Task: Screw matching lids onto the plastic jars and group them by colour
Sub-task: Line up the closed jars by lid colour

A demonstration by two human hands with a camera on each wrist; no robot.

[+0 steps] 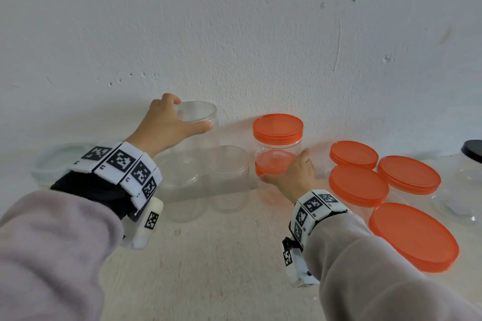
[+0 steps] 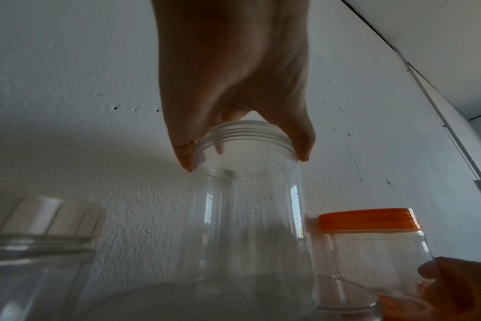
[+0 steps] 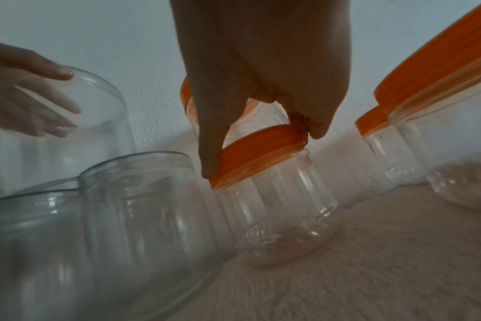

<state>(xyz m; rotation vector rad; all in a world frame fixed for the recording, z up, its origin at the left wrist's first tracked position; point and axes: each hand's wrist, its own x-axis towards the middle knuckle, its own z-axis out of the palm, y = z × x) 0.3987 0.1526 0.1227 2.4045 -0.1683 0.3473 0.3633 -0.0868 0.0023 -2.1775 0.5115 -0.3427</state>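
Note:
My left hand [image 1: 169, 122] grips the threaded rim of a tall clear lidless jar [image 1: 198, 122] that stands by the wall; in the left wrist view its fingers [image 2: 184, 152] curl over the jar's rim [image 2: 244, 139]. My right hand [image 1: 292, 177] grips the orange lid [image 1: 273, 164] of a small clear jar [image 3: 277, 212] from above, thumb and fingers on the lid's edge [image 3: 261, 141]. That jar looks tilted in the right wrist view. Behind it stands a taller jar with an orange lid [image 1: 278, 125].
Two more lidless clear jars [image 1: 229, 172] [image 1: 180, 187] stand in front of the left hand. Several orange-lidded jars [image 1: 360, 185] cluster at the right, the nearest lid [image 1: 412, 234] large. A black-lidded jar [image 1: 472, 154] is at the far right, a white-lidded one [image 1: 52, 161] at the left.

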